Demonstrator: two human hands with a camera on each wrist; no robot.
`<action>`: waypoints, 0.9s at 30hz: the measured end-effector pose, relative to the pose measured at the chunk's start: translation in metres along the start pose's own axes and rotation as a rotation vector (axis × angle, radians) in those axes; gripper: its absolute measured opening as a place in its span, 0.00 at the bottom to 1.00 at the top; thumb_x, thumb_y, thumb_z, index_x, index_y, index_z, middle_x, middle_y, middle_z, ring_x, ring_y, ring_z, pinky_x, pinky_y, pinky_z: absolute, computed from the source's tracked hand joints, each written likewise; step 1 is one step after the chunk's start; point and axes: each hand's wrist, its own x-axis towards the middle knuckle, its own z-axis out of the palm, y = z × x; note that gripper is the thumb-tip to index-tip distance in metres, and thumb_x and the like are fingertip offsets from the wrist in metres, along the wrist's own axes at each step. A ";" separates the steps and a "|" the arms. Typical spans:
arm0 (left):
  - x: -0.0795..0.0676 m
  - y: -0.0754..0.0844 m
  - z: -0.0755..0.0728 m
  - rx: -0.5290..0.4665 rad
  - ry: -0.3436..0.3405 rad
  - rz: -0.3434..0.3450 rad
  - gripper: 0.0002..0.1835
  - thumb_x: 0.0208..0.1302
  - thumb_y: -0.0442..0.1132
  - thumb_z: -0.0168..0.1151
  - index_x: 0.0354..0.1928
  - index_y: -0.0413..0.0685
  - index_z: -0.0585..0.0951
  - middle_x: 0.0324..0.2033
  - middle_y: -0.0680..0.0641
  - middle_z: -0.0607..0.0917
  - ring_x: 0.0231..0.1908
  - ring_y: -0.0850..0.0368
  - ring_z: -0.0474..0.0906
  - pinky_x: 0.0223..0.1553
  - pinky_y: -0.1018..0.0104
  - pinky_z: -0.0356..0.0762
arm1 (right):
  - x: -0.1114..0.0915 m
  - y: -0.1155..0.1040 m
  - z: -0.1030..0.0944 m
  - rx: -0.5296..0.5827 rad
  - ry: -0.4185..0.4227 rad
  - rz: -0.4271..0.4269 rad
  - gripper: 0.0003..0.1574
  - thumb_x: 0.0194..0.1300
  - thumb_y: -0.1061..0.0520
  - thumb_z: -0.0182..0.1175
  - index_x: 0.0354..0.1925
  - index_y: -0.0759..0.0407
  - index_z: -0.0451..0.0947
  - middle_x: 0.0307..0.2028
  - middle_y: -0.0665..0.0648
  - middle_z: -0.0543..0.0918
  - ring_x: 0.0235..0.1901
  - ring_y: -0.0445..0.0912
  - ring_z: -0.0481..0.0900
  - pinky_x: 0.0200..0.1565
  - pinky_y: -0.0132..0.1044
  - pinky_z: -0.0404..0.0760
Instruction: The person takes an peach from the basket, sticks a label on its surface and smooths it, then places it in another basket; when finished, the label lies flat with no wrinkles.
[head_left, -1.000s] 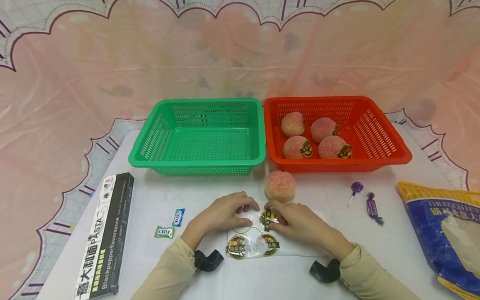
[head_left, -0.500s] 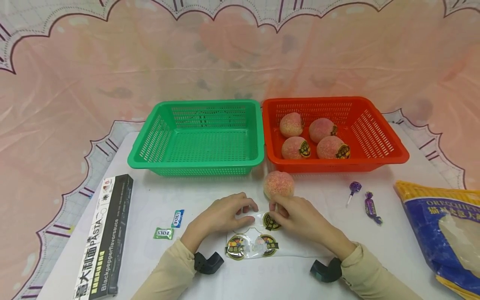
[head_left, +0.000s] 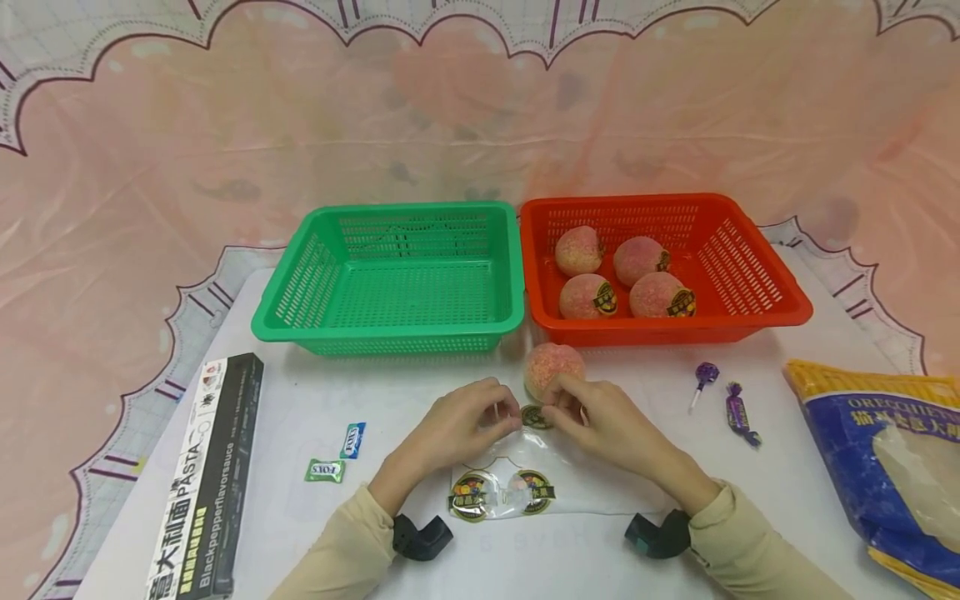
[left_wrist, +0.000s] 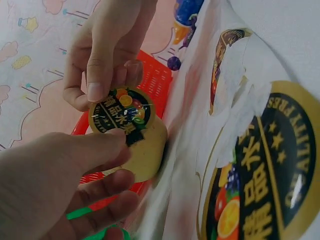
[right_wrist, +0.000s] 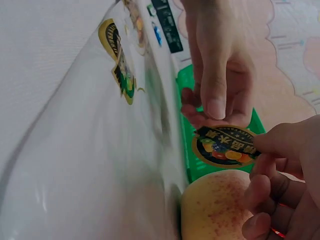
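Observation:
A round black-and-gold fruit sticker (head_left: 536,417) is held up above the table, peeled from its sheet. My right hand (head_left: 611,423) pinches its edge between thumb and finger. Close to the opposite edge, my left hand (head_left: 463,423) has loosely bent fingers; whether its thumb touches the sticker is unclear. Just behind lies a pink-yellow peach (head_left: 553,368), partly covered by my right hand. Below my hands is the glossy sticker sheet (head_left: 502,500), with two more stickers (left_wrist: 270,165) near its front edge.
A red basket (head_left: 765,312) holds several peaches with stickers. Left of it stands a green basket (head_left: 420,292). Two small candies (head_left: 326,471) and a pasta box (head_left: 225,475) lie left; a lollipop (head_left: 705,375), purple candy (head_left: 738,412) and pasta bag (head_left: 885,467) right.
My right hand has peeled the sticker off the sheet and raised it away from me toward the peach. My left hand has come up beside it. The view has shifted slightly.

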 end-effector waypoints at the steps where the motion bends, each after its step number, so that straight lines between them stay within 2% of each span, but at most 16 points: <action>1: 0.000 0.000 0.000 -0.014 0.020 -0.002 0.03 0.56 0.49 0.59 0.31 0.64 0.75 0.26 0.64 0.73 0.30 0.68 0.71 0.30 0.76 0.69 | 0.000 0.000 -0.001 0.010 -0.002 0.001 0.08 0.55 0.55 0.61 0.30 0.46 0.70 0.19 0.38 0.72 0.19 0.33 0.66 0.22 0.24 0.66; 6: 0.003 -0.001 0.004 -0.125 0.108 -0.003 0.03 0.58 0.45 0.58 0.31 0.59 0.74 0.29 0.63 0.76 0.32 0.70 0.72 0.32 0.74 0.72 | 0.001 0.000 -0.006 0.051 0.010 0.011 0.07 0.56 0.55 0.60 0.30 0.46 0.70 0.19 0.40 0.75 0.18 0.33 0.66 0.21 0.25 0.66; 12: 0.008 0.005 0.008 -0.361 0.150 -0.087 0.03 0.61 0.45 0.54 0.34 0.57 0.73 0.30 0.59 0.79 0.33 0.68 0.75 0.33 0.73 0.75 | 0.003 0.006 -0.010 0.092 0.070 0.056 0.07 0.58 0.55 0.58 0.31 0.45 0.68 0.20 0.41 0.74 0.21 0.34 0.69 0.23 0.27 0.69; 16: 0.015 0.009 0.010 -0.465 0.198 -0.110 0.05 0.62 0.44 0.54 0.35 0.53 0.74 0.28 0.54 0.81 0.30 0.62 0.79 0.32 0.73 0.77 | 0.004 0.008 -0.012 0.113 0.094 0.107 0.06 0.59 0.55 0.57 0.32 0.46 0.68 0.23 0.41 0.73 0.24 0.35 0.70 0.26 0.27 0.71; 21: 0.025 0.011 0.011 -0.503 0.246 -0.134 0.05 0.60 0.44 0.55 0.35 0.52 0.75 0.27 0.53 0.81 0.28 0.61 0.79 0.32 0.72 0.77 | 0.005 0.011 -0.014 0.184 0.117 0.167 0.05 0.60 0.54 0.56 0.33 0.48 0.68 0.23 0.44 0.74 0.25 0.37 0.71 0.28 0.29 0.72; 27: 0.037 0.016 0.011 -0.471 0.308 -0.146 0.05 0.59 0.42 0.57 0.35 0.51 0.77 0.27 0.52 0.81 0.26 0.66 0.77 0.30 0.75 0.77 | 0.005 0.016 -0.014 0.257 0.142 0.225 0.04 0.60 0.54 0.55 0.34 0.50 0.69 0.23 0.47 0.77 0.25 0.39 0.73 0.29 0.29 0.75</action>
